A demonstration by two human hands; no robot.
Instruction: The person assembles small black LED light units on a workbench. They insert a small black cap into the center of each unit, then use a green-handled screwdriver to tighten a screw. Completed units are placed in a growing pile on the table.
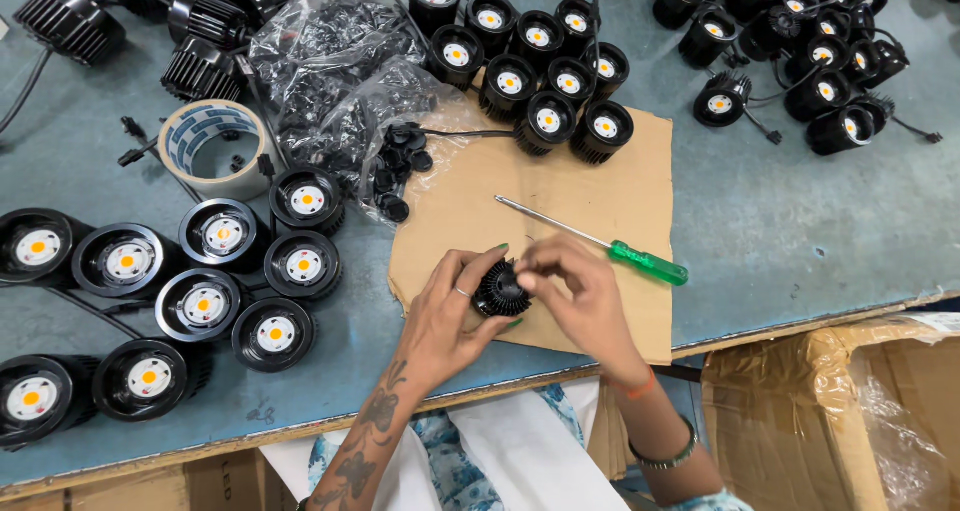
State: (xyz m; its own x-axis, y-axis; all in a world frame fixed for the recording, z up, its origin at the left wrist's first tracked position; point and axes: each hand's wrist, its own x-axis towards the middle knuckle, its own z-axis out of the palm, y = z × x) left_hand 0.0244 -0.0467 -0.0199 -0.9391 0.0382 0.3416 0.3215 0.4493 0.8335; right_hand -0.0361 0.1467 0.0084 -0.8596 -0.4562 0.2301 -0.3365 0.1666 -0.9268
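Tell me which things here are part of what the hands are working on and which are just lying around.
In use:
left hand
right hand
black finned lamp body
cardboard sheet

Lying about:
green-handled screwdriver
tape roll
plastic bag of black parts
finished lamps

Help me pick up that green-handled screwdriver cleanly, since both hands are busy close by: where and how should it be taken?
Take the green-handled screwdriver by its green handle, probably from above with the right hand, the nearer one. It lies flat on the cardboard sheet, the handle pointing right and clear of other things. The thin metal shaft offers little grip.
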